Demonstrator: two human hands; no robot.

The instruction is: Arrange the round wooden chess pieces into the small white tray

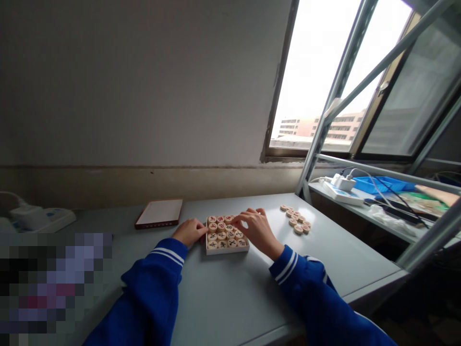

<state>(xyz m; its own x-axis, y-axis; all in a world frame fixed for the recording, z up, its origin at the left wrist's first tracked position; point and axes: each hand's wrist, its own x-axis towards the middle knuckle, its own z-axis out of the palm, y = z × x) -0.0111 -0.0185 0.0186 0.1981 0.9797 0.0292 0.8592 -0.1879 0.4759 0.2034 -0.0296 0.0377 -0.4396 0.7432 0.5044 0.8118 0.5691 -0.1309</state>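
Note:
A shallow white box [226, 251] stands on the grey table, filled with rows of round wooden Chinese chess pieces [221, 235]. Red characters mark the pieces at the back, black ones those nearer me. My left hand [190, 232] is closed at the box's left wall, its fingertips against the edge. Over the back right corner of the box, my right hand [254, 228] pinches a Chinese chess piece, largely hidden by the fingers. To the right, several loose Chinese chess pieces [294, 222] with red marks lie in a cluster on the table.
Behind my left hand lies a dark red box lid [160, 212] with a pale inside. A power strip [54, 218] is at the far left. On the right, a metal frame [315, 144] rises beside a shelf with another power strip [344, 190] and a blue tray [382, 184].

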